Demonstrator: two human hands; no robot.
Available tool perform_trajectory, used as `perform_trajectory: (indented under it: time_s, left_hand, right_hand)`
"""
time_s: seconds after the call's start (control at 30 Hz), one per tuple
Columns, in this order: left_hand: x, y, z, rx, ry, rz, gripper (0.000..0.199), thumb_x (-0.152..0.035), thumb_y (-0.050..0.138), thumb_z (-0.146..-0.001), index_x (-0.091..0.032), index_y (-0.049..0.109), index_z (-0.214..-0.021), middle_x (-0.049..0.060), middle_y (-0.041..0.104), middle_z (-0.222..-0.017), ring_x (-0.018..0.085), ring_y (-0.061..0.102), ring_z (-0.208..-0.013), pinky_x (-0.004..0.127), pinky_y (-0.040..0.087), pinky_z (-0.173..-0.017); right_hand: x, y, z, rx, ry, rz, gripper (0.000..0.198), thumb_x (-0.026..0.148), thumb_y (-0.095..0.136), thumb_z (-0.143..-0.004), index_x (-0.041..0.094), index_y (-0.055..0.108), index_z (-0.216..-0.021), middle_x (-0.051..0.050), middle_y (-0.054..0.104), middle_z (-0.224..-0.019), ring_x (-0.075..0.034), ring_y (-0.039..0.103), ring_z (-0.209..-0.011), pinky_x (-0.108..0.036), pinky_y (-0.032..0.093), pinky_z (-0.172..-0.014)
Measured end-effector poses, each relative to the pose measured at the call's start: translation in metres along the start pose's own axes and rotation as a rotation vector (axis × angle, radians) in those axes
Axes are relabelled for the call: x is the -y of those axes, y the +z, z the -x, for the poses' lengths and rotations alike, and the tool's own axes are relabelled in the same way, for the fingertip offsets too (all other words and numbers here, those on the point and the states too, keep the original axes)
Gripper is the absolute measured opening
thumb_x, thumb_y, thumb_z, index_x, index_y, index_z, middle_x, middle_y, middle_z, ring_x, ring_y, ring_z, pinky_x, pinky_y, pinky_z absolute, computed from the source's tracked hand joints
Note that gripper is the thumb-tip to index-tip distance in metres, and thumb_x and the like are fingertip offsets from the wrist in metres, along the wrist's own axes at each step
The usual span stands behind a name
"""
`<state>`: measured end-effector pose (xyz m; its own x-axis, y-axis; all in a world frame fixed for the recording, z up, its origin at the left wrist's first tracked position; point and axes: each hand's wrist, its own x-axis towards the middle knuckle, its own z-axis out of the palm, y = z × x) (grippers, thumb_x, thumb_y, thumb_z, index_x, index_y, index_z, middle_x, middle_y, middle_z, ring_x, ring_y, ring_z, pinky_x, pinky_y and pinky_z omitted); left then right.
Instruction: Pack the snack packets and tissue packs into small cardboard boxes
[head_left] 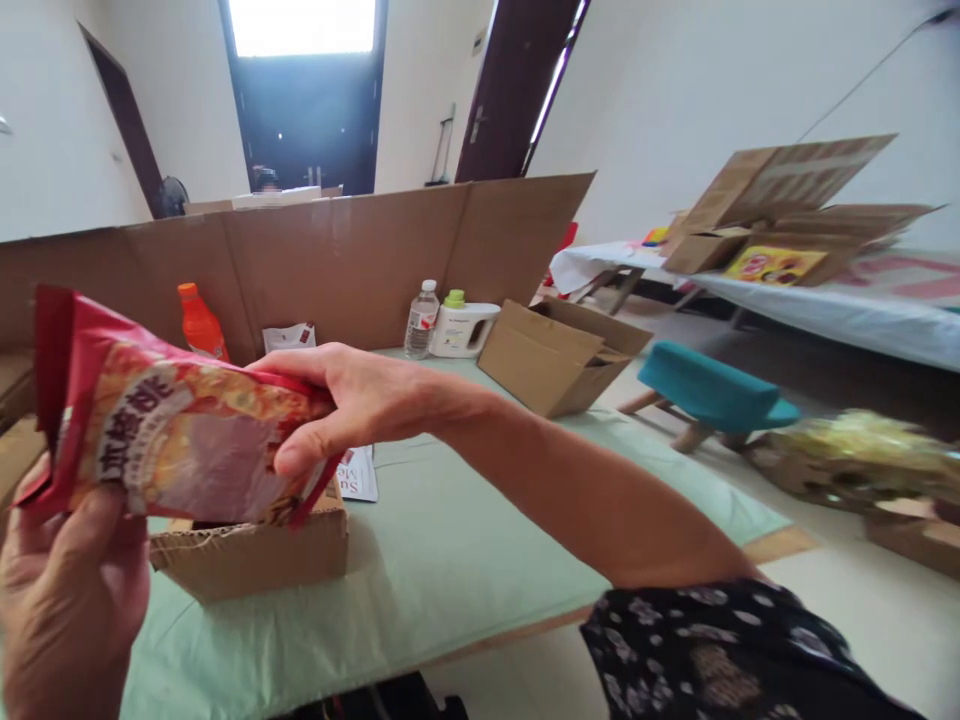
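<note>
Left hand (75, 595) and right hand (360, 400) grasp a red packet (202, 450) by opposite ends, above a carton (262, 562) on the table (450, 550), near left; farther, I see an orange bottle (201, 322) left, jug (456, 332) and box (536, 355) right.

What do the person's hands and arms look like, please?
The left hand and right hand are ungloved. The right arm has a black sleeve with a pale floral-looking print, and no watch shows; no left sleeve is in view.

The right fingers (307, 362) clasp, with the arm (540, 480) stretched leftward; the left fingers (94, 520), partly hidden, seemingly grip too.
</note>
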<state>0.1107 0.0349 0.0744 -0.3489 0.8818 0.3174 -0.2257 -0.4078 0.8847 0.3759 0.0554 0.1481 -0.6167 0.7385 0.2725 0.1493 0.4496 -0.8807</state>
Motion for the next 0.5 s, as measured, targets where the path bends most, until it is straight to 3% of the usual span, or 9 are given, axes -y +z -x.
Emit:
perform_trajectory:
  time_s: [0.1, 0.2, 0.27, 0.33, 0.43, 0.5]
  left_hand:
    - [-0.001, 0.02, 0.007, 0.11, 0.036, 0.027, 0.048, -0.027, 0.09, -0.076, -0.029, 0.069, -0.119, -0.006, 0.078, -0.103, 0.009, 0.07, -0.095, 0.022, 0.054, -0.097]
    - [0.005, 0.012, 0.002, 0.3, 0.098, 0.019, 0.062, -0.031, 0.088, -0.079, -0.029, 0.061, -0.134, -0.002, 0.078, -0.111, 0.01, 0.071, -0.098, 0.019, 0.054, -0.091]
    - [0.01, -0.004, -0.006, 0.43, 0.121, -0.022, 0.074, -0.039, 0.079, -0.087, -0.03, 0.044, -0.152, 0.002, 0.076, -0.121, 0.016, 0.071, -0.108, 0.031, 0.052, -0.104]
    - [0.014, -0.02, -0.014, 0.584, 0.148, -0.214, 0.08, -0.051, 0.067, -0.092, -0.029, 0.03, -0.16, 0.007, 0.073, -0.13, 0.026, 0.067, -0.121, 0.048, 0.044, -0.115]
    - [0.018, -0.039, -0.024, 0.886, 0.268, -0.726, 0.075, -0.06, 0.065, -0.088, -0.028, 0.047, -0.153, 0.012, 0.072, -0.131, 0.037, 0.063, -0.128, 0.062, 0.032, -0.12]
    - [0.023, -0.047, -0.029, 1.061, 0.412, -1.01, 0.061, -0.057, 0.069, -0.084, -0.028, 0.063, -0.138, 0.011, 0.076, -0.123, 0.037, 0.069, -0.119, 0.066, 0.025, -0.122]
  right_hand:
    - [-0.001, -0.004, 0.004, 0.003, -0.014, 0.182, 0.037, 0.029, 0.084, -0.071, 0.017, 0.067, -0.102, 0.003, 0.069, -0.091, -0.013, 0.064, -0.081, -0.02, 0.052, -0.065]
    - [-0.01, 0.003, 0.002, -0.065, -0.014, 0.114, 0.023, 0.024, 0.075, -0.077, 0.018, 0.066, -0.097, 0.004, 0.068, -0.082, -0.013, 0.065, -0.074, -0.023, 0.054, -0.064]
    - [-0.019, 0.012, -0.002, -0.201, -0.053, -0.004, 0.021, 0.026, 0.074, -0.078, 0.019, 0.065, -0.095, 0.003, 0.068, -0.081, -0.014, 0.067, -0.073, -0.026, 0.057, -0.066]
    - [-0.03, 0.021, -0.007, -0.36, -0.11, -0.146, 0.026, 0.032, 0.077, -0.077, 0.021, 0.063, -0.096, 0.002, 0.069, -0.087, -0.015, 0.067, -0.075, -0.03, 0.059, -0.07]
    - [-0.054, 0.034, -0.013, -0.512, -0.142, -0.245, 0.033, 0.04, 0.077, -0.078, 0.023, 0.06, -0.1, 0.001, 0.07, -0.094, -0.017, 0.067, -0.078, -0.033, 0.06, -0.074]
    - [-0.07, 0.041, -0.012, -0.531, -0.12, -0.098, 0.03, 0.036, 0.076, -0.08, 0.022, 0.06, -0.102, 0.001, 0.07, -0.092, -0.017, 0.066, -0.081, -0.032, 0.057, -0.076]
